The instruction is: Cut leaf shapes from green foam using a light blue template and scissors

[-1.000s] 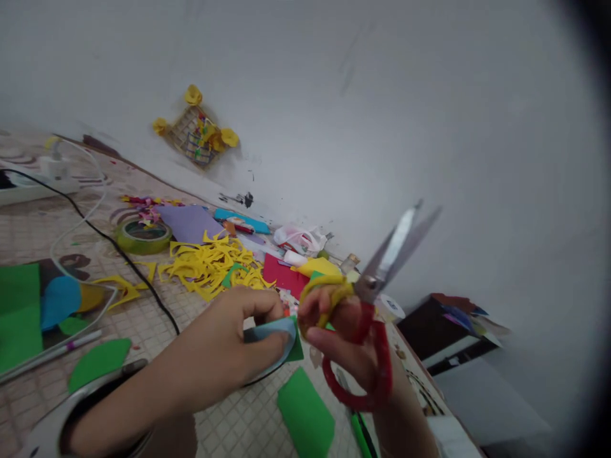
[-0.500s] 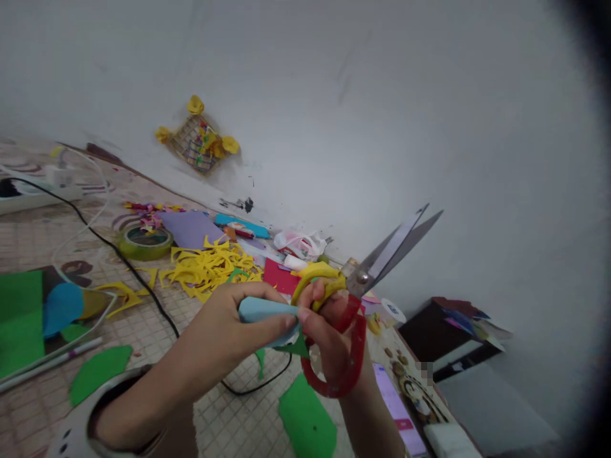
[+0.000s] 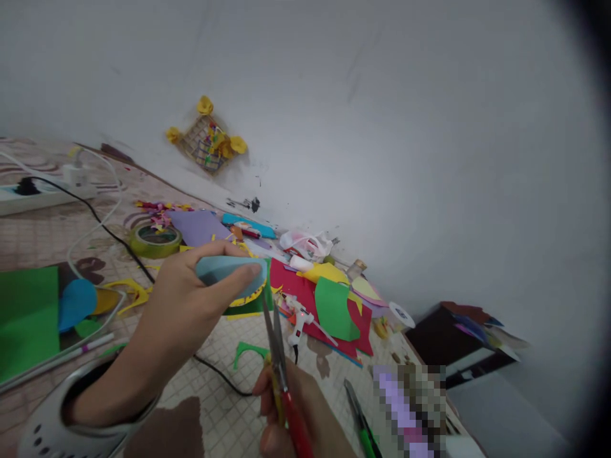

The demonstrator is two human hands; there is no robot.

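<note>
While left fingers [image 3: 222,248] pinched blue paper [image 3: 212,268] and right fingers [image 3: 262,383] gripped scissors [image 3: 282,380], a slip risked nicking the left thumb [image 3: 241,281].

Readable text: none, clock directions taken from the middle of the view
White roll [image 3: 401,315], four o'clock: dark print on its face, too small to make out
Pixelated purple patch [image 3: 398,404], five o'clock: blocked out, nothing legible
Glue gun [image 3: 299,318], six o'clock: red switch, any marking too small to read
White plastic bag [image 3: 305,242], near the middle: red areas, no letters distinguishable
</note>
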